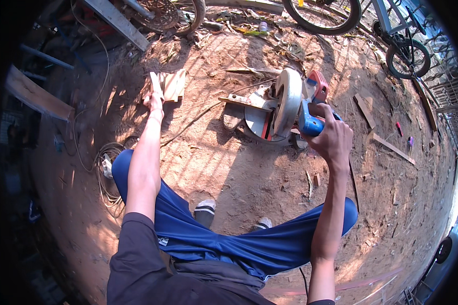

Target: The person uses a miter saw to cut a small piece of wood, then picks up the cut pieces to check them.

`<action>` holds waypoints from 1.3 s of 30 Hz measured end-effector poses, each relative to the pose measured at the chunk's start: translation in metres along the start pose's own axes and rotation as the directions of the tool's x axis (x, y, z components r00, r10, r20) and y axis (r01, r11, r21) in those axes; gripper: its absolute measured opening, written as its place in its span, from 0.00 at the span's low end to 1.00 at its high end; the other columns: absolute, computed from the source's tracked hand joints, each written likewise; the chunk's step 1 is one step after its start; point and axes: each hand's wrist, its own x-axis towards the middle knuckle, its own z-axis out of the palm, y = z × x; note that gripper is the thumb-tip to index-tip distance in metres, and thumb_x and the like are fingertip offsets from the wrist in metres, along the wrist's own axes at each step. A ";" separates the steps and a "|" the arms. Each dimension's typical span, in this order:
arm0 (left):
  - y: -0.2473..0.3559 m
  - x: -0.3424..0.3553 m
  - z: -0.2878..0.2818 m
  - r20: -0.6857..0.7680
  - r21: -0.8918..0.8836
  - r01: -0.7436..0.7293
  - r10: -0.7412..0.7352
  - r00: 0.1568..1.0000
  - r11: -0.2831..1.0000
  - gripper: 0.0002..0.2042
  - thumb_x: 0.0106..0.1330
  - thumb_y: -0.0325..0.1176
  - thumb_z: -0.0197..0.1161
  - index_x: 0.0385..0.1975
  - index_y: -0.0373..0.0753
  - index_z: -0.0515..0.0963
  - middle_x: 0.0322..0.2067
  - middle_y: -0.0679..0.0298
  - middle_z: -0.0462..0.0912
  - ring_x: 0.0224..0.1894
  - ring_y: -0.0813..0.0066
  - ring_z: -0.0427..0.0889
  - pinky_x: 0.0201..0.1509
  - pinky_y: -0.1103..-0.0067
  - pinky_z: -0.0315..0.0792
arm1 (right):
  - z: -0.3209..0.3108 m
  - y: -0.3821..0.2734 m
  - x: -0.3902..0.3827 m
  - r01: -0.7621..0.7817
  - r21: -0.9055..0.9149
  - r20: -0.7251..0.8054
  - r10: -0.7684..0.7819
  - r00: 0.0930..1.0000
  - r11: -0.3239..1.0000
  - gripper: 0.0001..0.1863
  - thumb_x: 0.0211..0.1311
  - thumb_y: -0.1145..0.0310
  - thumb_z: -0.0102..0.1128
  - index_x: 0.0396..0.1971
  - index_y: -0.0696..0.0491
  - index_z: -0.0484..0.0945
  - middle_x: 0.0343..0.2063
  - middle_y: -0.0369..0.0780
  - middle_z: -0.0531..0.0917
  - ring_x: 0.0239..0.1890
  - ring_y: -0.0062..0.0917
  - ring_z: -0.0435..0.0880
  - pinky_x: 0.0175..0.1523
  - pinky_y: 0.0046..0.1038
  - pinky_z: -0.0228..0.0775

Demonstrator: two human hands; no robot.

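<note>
My left hand (153,100) grips a narrow pale wooden piece (154,79) at a small pile of short planks (175,84) on the dirt, left of centre. My right hand (332,133) is wrapped round the blue handle (311,122) of a mitre saw, right of centre. The saw has a white blade guard (287,96), a red upper handle (318,81) and a round base (254,122). A light strip (239,103), perhaps wood or the fence, lies across the base; I cannot tell which.
Bicycle wheels (320,28) and a small bike (407,58) stand along the top. Coiled cable (114,198) lies left of my knee. Loose wood offcuts (392,148) lie to the right, a curved board (38,94) at far left. My socked feet (204,209) are below the saw.
</note>
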 end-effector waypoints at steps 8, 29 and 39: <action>0.056 -0.025 0.005 -0.133 0.458 -0.207 0.297 0.946 0.864 0.53 0.42 0.58 0.83 0.66 0.31 0.70 0.68 0.45 0.69 0.67 0.60 0.72 0.71 0.66 0.68 | 0.006 0.006 -0.001 0.002 0.028 -0.017 -0.002 1.000 1.000 0.37 0.43 0.50 0.77 0.55 0.49 0.76 0.24 0.46 0.87 0.26 0.39 0.89 0.36 0.40 0.81; 0.202 -0.252 0.029 0.813 0.582 -0.805 -0.072 0.578 0.112 0.34 0.60 0.52 0.73 0.60 0.32 0.77 0.49 0.42 0.85 0.52 0.57 0.86 0.59 0.67 0.77 | -0.011 0.032 -0.008 0.182 0.252 -0.299 -0.102 0.949 0.950 0.44 0.53 0.36 0.70 0.61 0.53 0.73 0.42 0.44 0.86 0.52 0.37 0.80 0.65 0.42 0.64; 0.199 -0.269 0.055 0.871 0.491 -0.863 -0.070 0.486 0.124 0.34 0.61 0.55 0.72 0.58 0.32 0.78 0.51 0.43 0.84 0.57 0.52 0.83 0.63 0.65 0.74 | 0.110 0.234 0.020 -0.241 -0.065 0.385 0.247 0.889 0.968 0.31 0.57 0.54 0.71 0.58 0.52 0.76 0.37 0.51 0.86 0.46 0.43 0.87 0.56 0.39 0.78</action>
